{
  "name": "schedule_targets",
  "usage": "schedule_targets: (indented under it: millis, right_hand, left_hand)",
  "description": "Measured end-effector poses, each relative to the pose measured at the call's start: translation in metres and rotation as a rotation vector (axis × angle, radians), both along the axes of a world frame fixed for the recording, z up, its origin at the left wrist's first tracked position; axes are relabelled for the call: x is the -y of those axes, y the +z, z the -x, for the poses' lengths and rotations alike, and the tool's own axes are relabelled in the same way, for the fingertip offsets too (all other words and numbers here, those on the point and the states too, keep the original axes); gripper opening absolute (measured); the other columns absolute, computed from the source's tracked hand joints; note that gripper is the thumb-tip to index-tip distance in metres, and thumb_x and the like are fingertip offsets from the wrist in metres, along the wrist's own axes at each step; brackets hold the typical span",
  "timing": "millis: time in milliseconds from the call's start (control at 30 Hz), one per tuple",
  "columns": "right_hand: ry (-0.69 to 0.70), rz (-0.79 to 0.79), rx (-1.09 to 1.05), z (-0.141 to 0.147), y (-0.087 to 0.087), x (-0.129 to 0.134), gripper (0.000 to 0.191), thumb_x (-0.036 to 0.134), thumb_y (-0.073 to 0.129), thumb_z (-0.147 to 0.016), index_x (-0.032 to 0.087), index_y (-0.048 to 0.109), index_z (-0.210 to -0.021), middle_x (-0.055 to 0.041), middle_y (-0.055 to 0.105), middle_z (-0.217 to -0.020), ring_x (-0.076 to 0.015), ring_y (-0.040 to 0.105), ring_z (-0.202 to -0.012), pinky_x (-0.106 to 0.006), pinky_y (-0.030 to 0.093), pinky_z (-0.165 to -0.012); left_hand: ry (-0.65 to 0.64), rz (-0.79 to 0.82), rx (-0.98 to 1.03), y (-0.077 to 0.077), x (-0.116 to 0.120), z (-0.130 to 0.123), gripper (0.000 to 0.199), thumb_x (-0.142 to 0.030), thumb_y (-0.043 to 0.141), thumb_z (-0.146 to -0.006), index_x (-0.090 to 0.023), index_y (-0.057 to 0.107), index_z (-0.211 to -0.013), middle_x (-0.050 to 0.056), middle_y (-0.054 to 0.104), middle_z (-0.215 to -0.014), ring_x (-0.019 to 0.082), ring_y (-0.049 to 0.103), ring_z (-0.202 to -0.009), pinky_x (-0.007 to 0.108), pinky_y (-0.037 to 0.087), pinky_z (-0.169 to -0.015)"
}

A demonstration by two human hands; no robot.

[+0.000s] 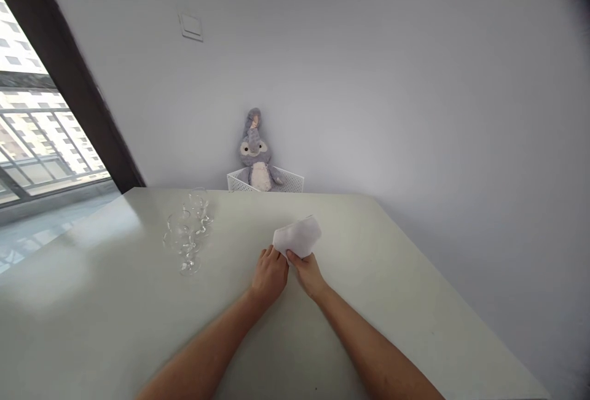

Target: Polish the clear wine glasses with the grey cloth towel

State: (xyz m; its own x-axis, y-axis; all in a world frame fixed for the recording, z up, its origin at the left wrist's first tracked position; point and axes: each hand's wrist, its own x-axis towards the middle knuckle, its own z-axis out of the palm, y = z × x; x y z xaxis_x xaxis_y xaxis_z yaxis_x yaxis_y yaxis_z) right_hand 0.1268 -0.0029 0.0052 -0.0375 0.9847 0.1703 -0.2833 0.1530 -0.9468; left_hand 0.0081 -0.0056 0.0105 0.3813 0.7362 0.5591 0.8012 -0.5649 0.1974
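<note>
Our right hand (308, 272) pinches a thin white sheet (299, 237), cloth or paper, mid-frame; our left hand (271, 274) curls beside it, fingertips hidden, its grip we cannot tell. Clear stemmed glasses (184, 231) overlap at left; the pale surface (369, 246) hides a white perforated basket (294, 182) below its rim.

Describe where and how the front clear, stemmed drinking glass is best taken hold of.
I'd pinch the front clear, stemmed drinking glass by its stem, the slimmest part between wide bowl and round foot. Coming from the near side seems best, probably with the left hand, which is closer: the glass stands upright, and other clear stemmed glasses crowd behind it.
</note>
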Motion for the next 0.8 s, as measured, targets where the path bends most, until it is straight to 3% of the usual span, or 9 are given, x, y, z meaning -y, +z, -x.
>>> schedule_targets:
  millis: [100,233,300,400,467,533,600,667,800]
  right_hand:
    - [-0.076,-0.037,0.075,-0.005,0.002,-0.002,0.035,0.039,0.06,-0.072,0.014,0.062,-0.097,-0.008,0.065,-0.094,-0.0219,0.055,-0.093,-0.038,0.039,-0.086]
    - [-0.11,-0.008,0.136,-0.012,0.001,-0.006,0.032,0.041,0.061,-0.069,0.013,0.064,-0.084,-0.0054,0.064,-0.077,-0.0195,0.056,-0.075,-0.035,0.043,-0.073]
    - [-0.039,0.005,0.12,-0.013,-0.002,-0.006,0.03,0.04,0.065,-0.066,0.014,0.064,-0.08,-0.0042,0.063,-0.074,-0.0181,0.055,-0.07,-0.034,0.043,-0.07]
    - [0.186,0.025,0.083,-0.009,-0.005,-0.003,0.029,0.037,0.068,-0.063,0.015,0.063,-0.08,-0.0039,0.063,-0.075,-0.0165,0.055,-0.071,-0.033,0.042,-0.071]
    - [0.335,0.041,0.104,-0.006,-0.005,0.0,0.027,0.036,0.067,-0.064,0.015,0.063,-0.081,-0.0038,0.063,-0.076,-0.0156,0.055,-0.071,-0.032,0.042,-0.071]
    - [0.396,0.044,0.184,-0.005,-0.004,0.002,0.024,0.035,0.064,-0.066,0.015,0.063,-0.08,-0.0037,0.063,-0.075,-0.0153,0.055,-0.07,-0.031,0.043,-0.07]
    - [0.34,-0.002,0.324,-0.006,-0.002,0.001,0.018,0.03,0.059,-0.069,0.015,0.063,-0.078,-0.0035,0.063,-0.075,-0.0165,0.056,-0.072,-0.032,0.043,-0.071]
    - [0.199,-0.105,0.482,-0.01,-0.001,-0.003,0.015,0.022,0.051,-0.07,0.016,0.063,-0.077,-0.0036,0.064,-0.076,-0.0185,0.056,-0.077,-0.034,0.043,-0.074]
    - [-0.105,-0.205,0.625,-0.024,-0.001,-0.012,0.029,0.011,0.043,-0.065,0.016,0.062,-0.087,-0.0065,0.065,-0.087,-0.0206,0.056,-0.084,-0.035,0.043,-0.077]
  left_hand:
    - [-0.085,0.063,0.174,0.004,-0.002,0.002,0.023,-0.016,0.035,-0.082,-0.017,0.058,-0.078,0.008,0.056,-0.082,0.02,0.05,-0.082,0.033,0.04,-0.07]
    - [-0.146,0.27,0.645,0.008,-0.014,0.012,0.023,-0.021,0.037,-0.082,-0.018,0.06,-0.084,0.008,0.057,-0.089,0.018,0.053,-0.083,0.031,0.042,-0.071]
    - [-0.173,0.439,0.877,0.012,-0.019,0.018,0.025,-0.028,0.041,-0.082,-0.018,0.059,-0.096,0.008,0.059,-0.095,0.019,0.054,-0.087,0.032,0.043,-0.074]
    - [-0.372,0.711,1.007,0.019,-0.019,0.026,0.039,-0.036,0.05,-0.077,-0.019,0.053,-0.112,0.008,0.06,-0.104,0.022,0.056,-0.092,0.035,0.043,-0.079]
    - [-0.471,0.777,1.005,0.023,-0.015,0.028,0.047,-0.036,0.059,-0.071,-0.019,0.053,-0.114,0.008,0.06,-0.105,0.024,0.056,-0.093,0.035,0.043,-0.08]
    - [-0.471,0.773,1.041,0.024,-0.013,0.027,0.052,-0.035,0.067,-0.064,-0.019,0.054,-0.111,0.008,0.061,-0.105,0.025,0.056,-0.094,0.035,0.043,-0.082]
    - [-0.424,0.785,1.163,0.023,-0.015,0.025,0.053,-0.035,0.069,-0.061,-0.018,0.054,-0.109,0.01,0.061,-0.106,0.026,0.057,-0.095,0.037,0.044,-0.081]
    - [-0.352,0.8,1.332,0.021,-0.02,0.025,0.055,-0.034,0.07,-0.06,-0.018,0.05,-0.109,0.011,0.059,-0.108,0.026,0.057,-0.095,0.039,0.045,-0.08]
    - [-0.267,0.66,1.568,0.023,-0.029,0.032,0.052,-0.033,0.068,-0.065,-0.02,0.044,-0.11,0.014,0.05,-0.12,0.026,0.055,-0.102,0.04,0.045,-0.082]
